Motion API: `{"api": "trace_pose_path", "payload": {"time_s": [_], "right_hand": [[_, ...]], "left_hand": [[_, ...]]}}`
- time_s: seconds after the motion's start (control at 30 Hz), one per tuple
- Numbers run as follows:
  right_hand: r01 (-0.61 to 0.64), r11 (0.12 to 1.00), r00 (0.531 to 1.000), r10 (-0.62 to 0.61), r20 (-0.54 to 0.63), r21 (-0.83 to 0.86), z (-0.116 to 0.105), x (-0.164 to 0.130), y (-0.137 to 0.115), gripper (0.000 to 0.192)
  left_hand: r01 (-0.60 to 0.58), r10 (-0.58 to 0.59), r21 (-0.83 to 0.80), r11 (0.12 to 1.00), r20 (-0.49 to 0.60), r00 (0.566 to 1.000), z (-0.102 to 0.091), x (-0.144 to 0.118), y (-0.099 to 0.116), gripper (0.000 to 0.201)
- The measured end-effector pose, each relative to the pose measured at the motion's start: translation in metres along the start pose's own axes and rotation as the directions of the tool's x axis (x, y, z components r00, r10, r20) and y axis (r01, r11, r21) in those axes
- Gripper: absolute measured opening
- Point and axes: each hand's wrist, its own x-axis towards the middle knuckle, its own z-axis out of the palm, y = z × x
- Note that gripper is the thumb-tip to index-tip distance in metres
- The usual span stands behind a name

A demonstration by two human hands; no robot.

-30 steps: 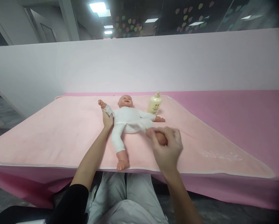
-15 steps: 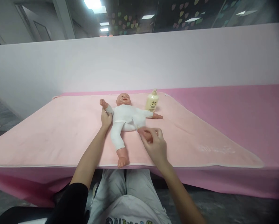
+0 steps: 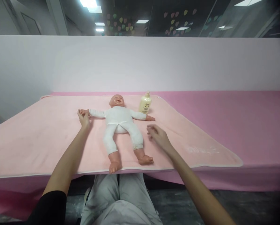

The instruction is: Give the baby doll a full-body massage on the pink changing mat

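Note:
A baby doll (image 3: 118,117) with a white cloth body lies on its back on a pink towel (image 3: 60,134). Both its arms are stretched out to the sides, and its legs point towards me. My left hand (image 3: 85,118) is closed around the doll's hand at the left. To the right of the doll's leg, my right hand (image 3: 159,135) is apart from it, fingers loosely bent and nothing seen in them. A pale yellow pump bottle (image 3: 145,103) stands upright behind the doll's outstretched arm on the right.
The towel lies over a pink-covered table (image 3: 224,125). A white partition wall (image 3: 140,62) rises along the table's far edge, with dark glass bearing heart stickers above it. My knees are at the table's front edge.
My left hand has moved left, and the doll's raised arm is now stretched out flat. My right hand has let go of the doll's leg, which has come down straight onto the towel.

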Motion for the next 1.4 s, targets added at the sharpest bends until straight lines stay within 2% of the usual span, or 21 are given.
{"api": "trace_pose_path", "payload": {"time_s": [0.07, 0.17, 0.3, 0.4, 0.53, 0.63, 0.73, 0.83, 0.9, 1.03, 1.13, 1.27, 1.4], "right_hand": [[-0.125, 0.981, 0.987, 0.108, -0.117, -0.15, 0.002, 0.048, 0.017, 0.047], [-0.262, 0.925, 0.961, 0.224, -0.161, -0.277, 0.012, 0.104, 0.039, 0.058], [-0.376, 0.864, 0.923, 0.316, -0.221, -0.334, 0.027, 0.134, 0.043, 0.071], [-0.4, 0.857, 0.909, 0.325, -0.261, -0.327, 0.028, 0.137, 0.046, 0.076], [-0.304, 0.92, 0.933, 0.234, -0.274, -0.247, 0.022, 0.135, 0.062, 0.079], [-0.227, 0.957, 0.944, 0.171, -0.282, -0.179, 0.019, 0.136, 0.073, 0.065], [-0.237, 0.971, 0.932, 0.239, -0.273, 0.039, 0.019, 0.138, 0.074, 0.047], [-0.262, 0.906, 0.897, 0.356, -0.262, 0.332, 0.019, 0.138, 0.069, 0.026], [-0.239, 0.859, 0.875, 0.392, -0.283, 0.452, 0.019, 0.137, 0.067, 0.014], [-0.182, 0.797, 0.847, 0.425, -0.321, 0.576, 0.018, 0.137, 0.065, 0.03], [-0.193, 0.747, 0.861, 0.44, -0.255, 0.637, 0.016, 0.138, 0.064, 0.033], [-0.204, 0.745, 0.916, 0.374, -0.144, 0.635, 0.013, 0.139, 0.064, 0.017], [-0.179, 0.758, 0.925, 0.348, -0.156, 0.628, 0.015, 0.137, 0.063, 0.007]], "left_hand": [[0.03, -0.03, 0.104, 0.994, -0.003, 1.0, -0.012, 0.005, 0.005, 0.053], [0.103, -0.108, 0.159, 0.982, 0.023, 0.994, -0.024, 0.009, 0.01, 0.04], [0.111, -0.119, 0.15, 0.982, 0.048, 0.992, -0.026, 0.007, 0.012, 0.033], [0.081, -0.093, 0.18, 0.98, 0.056, 0.994, -0.023, 0.004, 0.013, 0.031], [0.087, -0.097, 0.203, 0.975, 0.041, 0.994, -0.022, 0.003, 0.012, 0.029], [0.079, -0.089, 0.204, 0.976, 0.041, 0.995, -0.023, 0.004, 0.01, 0.032], [0.054, -0.069, 0.218, 0.974, 0.059, 0.996, -0.023, 0.005, 0.009, 0.038], [0.044, -0.066, 0.212, 0.976, 0.096, 0.993, -0.023, 0.005, 0.01, 0.036], [0.044, -0.068, 0.205, 0.978, 0.111, 0.992, -0.023, 0.004, 0.011, 0.033], [0.055, -0.077, 0.204, 0.977, 0.101, 0.992, -0.022, 0.003, 0.011, 0.029], [0.043, -0.063, 0.21, 0.977, 0.088, 0.994, -0.022, 0.003, 0.011, 0.032], [0.085, -0.089, 0.166, 0.983, 0.02, 0.996, -0.023, 0.006, 0.008, 0.048], [0.126, -0.129, 0.142, 0.982, 0.011, 0.992, -0.023, 0.009, 0.006, 0.041]]}}
